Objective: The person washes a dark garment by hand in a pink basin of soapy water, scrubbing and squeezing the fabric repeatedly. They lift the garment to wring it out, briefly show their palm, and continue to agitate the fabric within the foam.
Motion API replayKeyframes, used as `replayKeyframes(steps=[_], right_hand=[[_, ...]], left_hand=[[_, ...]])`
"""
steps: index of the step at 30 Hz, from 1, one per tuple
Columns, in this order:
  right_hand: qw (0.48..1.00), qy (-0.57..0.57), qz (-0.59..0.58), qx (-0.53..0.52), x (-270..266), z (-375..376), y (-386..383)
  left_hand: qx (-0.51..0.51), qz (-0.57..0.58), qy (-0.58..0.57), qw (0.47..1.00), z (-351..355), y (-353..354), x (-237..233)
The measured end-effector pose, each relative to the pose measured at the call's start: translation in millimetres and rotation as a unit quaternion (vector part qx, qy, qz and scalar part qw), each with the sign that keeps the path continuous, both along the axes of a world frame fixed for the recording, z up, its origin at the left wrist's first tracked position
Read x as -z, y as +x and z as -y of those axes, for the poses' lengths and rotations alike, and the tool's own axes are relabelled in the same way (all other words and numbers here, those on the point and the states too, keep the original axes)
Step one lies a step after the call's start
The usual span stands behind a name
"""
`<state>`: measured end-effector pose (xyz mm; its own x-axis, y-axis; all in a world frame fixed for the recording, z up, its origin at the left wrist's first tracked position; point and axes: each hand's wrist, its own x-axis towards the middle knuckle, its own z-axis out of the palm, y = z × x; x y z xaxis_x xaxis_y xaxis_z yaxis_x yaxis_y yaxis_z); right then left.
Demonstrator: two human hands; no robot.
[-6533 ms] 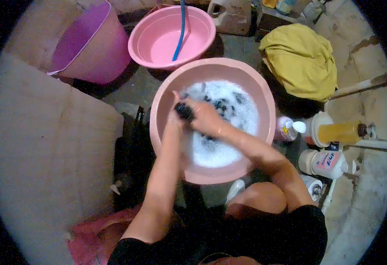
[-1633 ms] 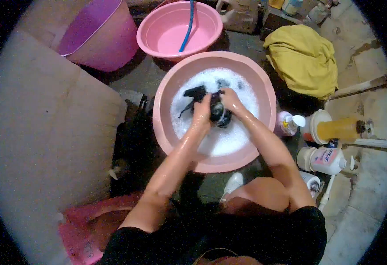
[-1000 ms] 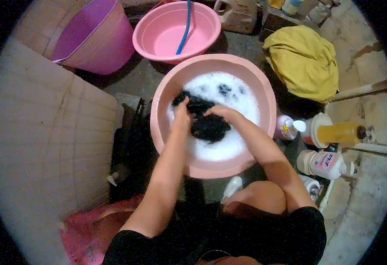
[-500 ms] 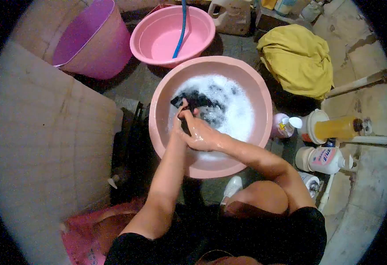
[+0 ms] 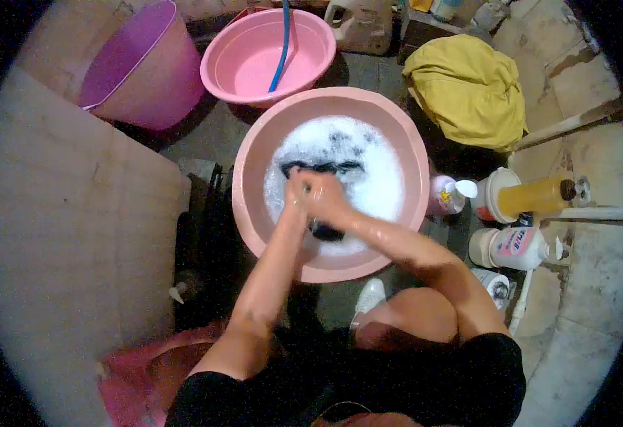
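A wide pink basin holds white suds and water. Over its left half my two hands are pressed together on a dark, wet cloth, which spreads behind them in the foam and also shows just below them. My left hand is closed on the cloth at the left. Against it, my right hand is closed too, somewhat blurred, with the cloth between the palms. Much of the bunched part is hidden by my fingers.
Behind the basin are a smaller pink tub with a blue hose and a purple bucket. A yellow cloth lies at the back right. Bottles, including a yellow one, line the right side. A pale panel bounds the left.
Both hands have shifted slightly and come closer together on the cloth. Some dark cloth now shows below them. The whole view has moved a little.
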<state>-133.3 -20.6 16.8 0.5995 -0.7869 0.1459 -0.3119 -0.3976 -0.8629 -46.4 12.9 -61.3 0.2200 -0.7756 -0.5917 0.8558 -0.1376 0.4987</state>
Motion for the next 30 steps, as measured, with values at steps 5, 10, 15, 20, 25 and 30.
replayKeyframes(steps=[5, 10, 15, 20, 25, 30], right_hand=[[0.978, 0.013, -0.183, 0.099, 18.7, 43.3, -8.0], [0.999, 0.014, -0.044, 0.008, 7.2, -3.2, 1.4], [0.987, 0.014, -0.106, 0.116, 20.4, 36.9, -8.6], [0.997, 0.065, -0.038, 0.016, 5.0, -10.9, -2.3], [0.965, 0.222, -0.139, -0.004, 63.7, 61.4, -36.7], [0.949, -0.013, -0.308, -0.073, 35.4, 86.5, -42.4]], left_hand=[[0.001, 0.018, 0.085, 0.996, 21.3, -14.6, -3.4], [-0.009, 0.054, -0.001, 0.999, 0.8, 2.5, -25.1], [-0.046, 0.065, 0.102, 0.992, 17.3, -19.9, -33.4], [-0.034, 0.077, 0.109, 0.99, 1.0, 2.9, -49.7], [0.295, 0.464, 0.08, 0.831, 6.7, -3.3, -73.5], [0.525, 0.672, 0.08, 0.516, 18.7, 40.0, -62.9]])
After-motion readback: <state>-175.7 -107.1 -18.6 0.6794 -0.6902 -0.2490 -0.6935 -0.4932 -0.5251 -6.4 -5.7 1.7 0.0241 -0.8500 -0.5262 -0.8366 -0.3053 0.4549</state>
